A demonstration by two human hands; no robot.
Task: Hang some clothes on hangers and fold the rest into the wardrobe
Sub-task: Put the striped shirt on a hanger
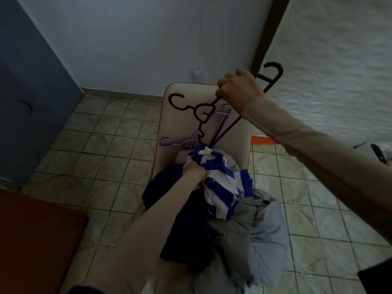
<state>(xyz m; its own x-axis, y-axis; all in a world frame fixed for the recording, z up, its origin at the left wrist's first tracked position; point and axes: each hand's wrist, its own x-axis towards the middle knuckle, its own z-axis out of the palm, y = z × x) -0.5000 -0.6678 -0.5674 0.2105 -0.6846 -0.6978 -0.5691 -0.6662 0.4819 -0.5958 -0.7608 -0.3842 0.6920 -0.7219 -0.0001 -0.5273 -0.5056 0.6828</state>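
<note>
A cream chair [184, 124] carries a heap of clothes: a blue-and-white striped garment [220, 187], a dark navy garment [186, 225] and a grey padded one [254, 236]. My left hand [194, 171] grips the striped garment at the top of the heap. My right hand [238, 90] is raised above the chair back and holds a dark hanger [273, 75] by its arm. Another dark hanger [186, 107] and a lilac hanger [169, 143] lean against the chair back, tangled together.
A blue-grey wardrobe door [31, 92] stands at the left. A reddish-brown wooden surface [36, 240] lies at lower left. Tiled floor surrounds the chair. A white patterned mattress [339, 60] leans at the right, and a wall socket [197, 74] is behind the chair.
</note>
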